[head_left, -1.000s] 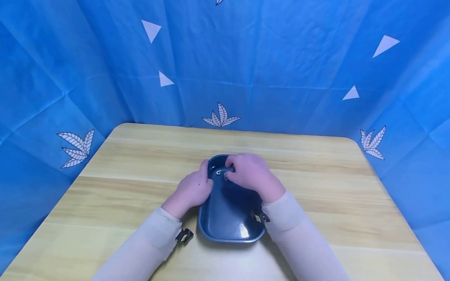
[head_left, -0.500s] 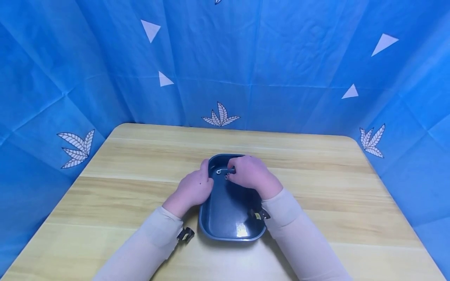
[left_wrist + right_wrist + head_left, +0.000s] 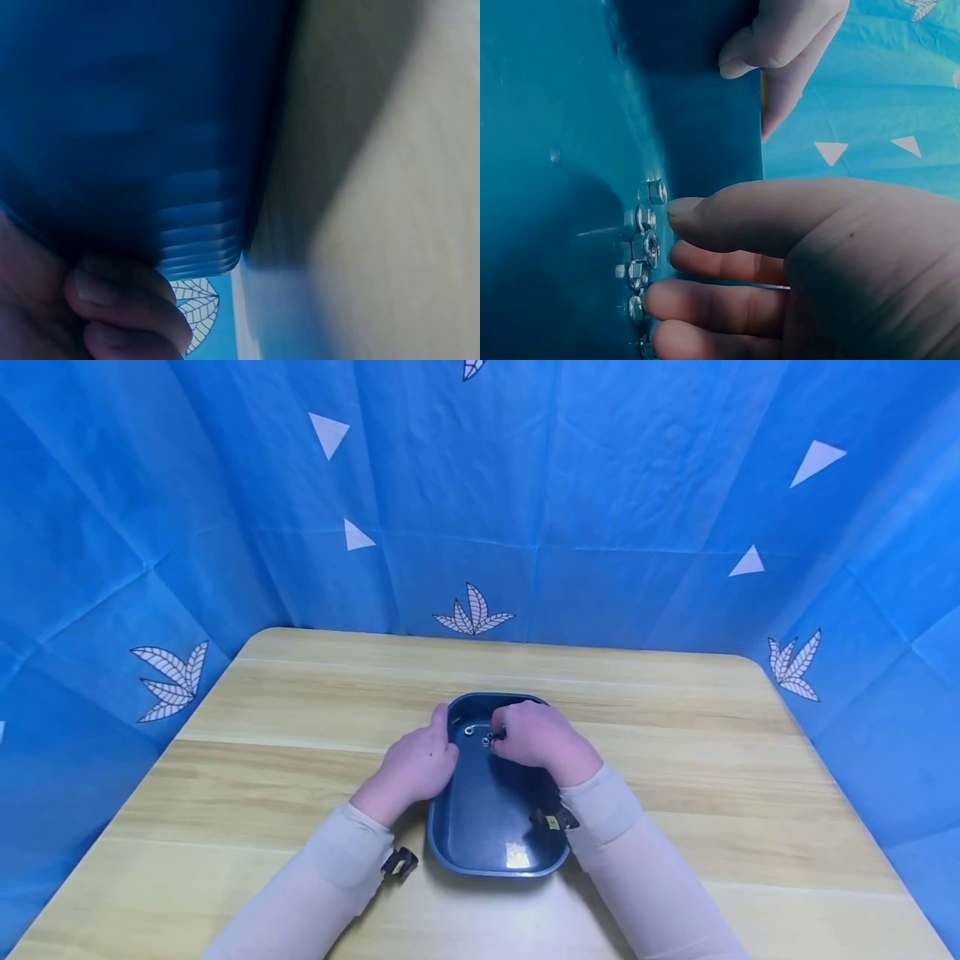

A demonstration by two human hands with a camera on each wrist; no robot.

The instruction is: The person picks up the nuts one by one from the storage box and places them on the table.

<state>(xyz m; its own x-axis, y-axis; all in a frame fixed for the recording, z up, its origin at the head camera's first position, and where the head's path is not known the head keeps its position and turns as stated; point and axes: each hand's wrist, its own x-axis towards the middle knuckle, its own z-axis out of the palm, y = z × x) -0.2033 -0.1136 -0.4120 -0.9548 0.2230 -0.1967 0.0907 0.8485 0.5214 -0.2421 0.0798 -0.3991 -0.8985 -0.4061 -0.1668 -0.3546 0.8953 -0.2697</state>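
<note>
My left hand (image 3: 415,766) grips the left wall of a deep blue tray (image 3: 491,810), thumb inside and fingers outside, as the right wrist view shows. Curled fingers (image 3: 124,311) lie against the tray's outer side in the left wrist view. Inside the tray's far part is my right hand (image 3: 542,740), its thumb and fingers reaching down to several small shiny metal nuts (image 3: 645,247). These sit in a rough row along the base of the far wall. The thumb tip (image 3: 684,210) is close beside one nut; whether it touches is unclear. No nut shows between the fingers.
The tray stands on a light wood-grain table (image 3: 285,760). A blue cloth (image 3: 637,485) with white triangles and leaf prints hangs behind the table and at both sides. Small dark camera mounts (image 3: 400,863) sit at both wrists.
The right hand has shifted slightly toward me, staying low over the nuts at the far end. The left hand keeps its grip on the tray. The head view has tilted a little.
</note>
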